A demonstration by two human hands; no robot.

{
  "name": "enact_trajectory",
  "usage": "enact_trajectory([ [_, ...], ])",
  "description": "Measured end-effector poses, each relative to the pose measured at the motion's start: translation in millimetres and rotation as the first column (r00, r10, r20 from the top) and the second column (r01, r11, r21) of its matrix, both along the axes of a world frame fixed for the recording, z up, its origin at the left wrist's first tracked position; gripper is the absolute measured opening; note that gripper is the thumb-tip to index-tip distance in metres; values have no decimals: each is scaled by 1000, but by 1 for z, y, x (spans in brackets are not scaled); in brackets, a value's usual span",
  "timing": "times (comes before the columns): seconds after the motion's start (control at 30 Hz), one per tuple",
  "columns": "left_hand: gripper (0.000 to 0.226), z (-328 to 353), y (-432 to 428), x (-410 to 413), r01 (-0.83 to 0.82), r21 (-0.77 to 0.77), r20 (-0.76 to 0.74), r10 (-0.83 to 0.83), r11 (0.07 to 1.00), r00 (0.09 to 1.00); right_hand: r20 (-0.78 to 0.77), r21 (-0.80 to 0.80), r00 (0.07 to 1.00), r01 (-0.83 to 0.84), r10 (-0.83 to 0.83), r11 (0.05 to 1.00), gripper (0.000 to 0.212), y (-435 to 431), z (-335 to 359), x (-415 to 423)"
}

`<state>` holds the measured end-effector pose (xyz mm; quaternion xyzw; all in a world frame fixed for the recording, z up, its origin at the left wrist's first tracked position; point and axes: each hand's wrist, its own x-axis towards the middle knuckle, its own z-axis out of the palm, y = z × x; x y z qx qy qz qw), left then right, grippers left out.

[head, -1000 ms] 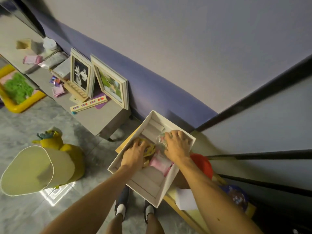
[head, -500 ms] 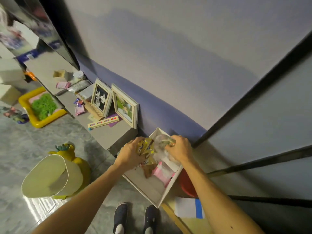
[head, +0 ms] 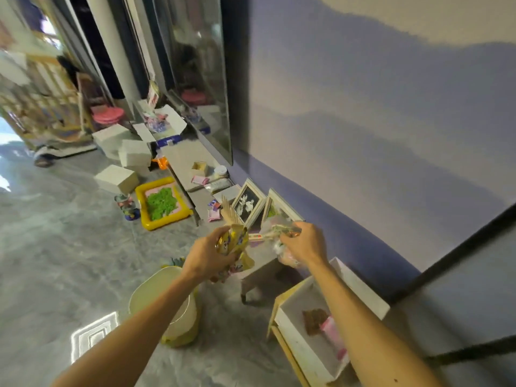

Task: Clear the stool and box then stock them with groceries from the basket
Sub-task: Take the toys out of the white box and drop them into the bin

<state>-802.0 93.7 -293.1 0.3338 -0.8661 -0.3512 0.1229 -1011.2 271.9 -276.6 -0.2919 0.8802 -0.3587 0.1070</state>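
Since the earlier frame you lifted both hands up out of the box (head: 312, 339) and swung them away to the left, each with a fistful, and your view rose with them toward the bench (head: 195, 166) along the wall.

Left to right: below your left hand (head: 208, 258) stood the cream bin (head: 164, 303) on the floor. That hand was closed tight round a bundle of gold packets (head: 233, 243), fingers wrapped, nothing loose that I could see. Just beyond its knuckles stood two frames (head: 250, 205). Your right hand (head: 304, 244) was clamped on a clear crinkly bag (head: 279, 233), with a pinkish bit hanging under the palm; what that was I couldn't tell. Under and behind your right forearm, the box still held a brown piece (head: 314, 319) and a pink packet (head: 331, 329), so clearing was not finished.

To do this step well, I'd judge you needed to keep both fists shut until they were right over a free spot on the bench, set the lots down low rather than toss them, and stay clear of the frames so they didn't tip. Then a return for the last two things.
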Motion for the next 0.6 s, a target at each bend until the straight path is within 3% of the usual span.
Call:
enact_trajectory([
  [0.33,75,-9,-124,159,-154,-15,13,155,988,988,33,14,978,-205,205,979,16,-163,-16,150],
  [0.6,74,-55,-186,195,-228,51,97,222,972,970,164,65,950,-281,267,958,26,-250,-77,192],
])
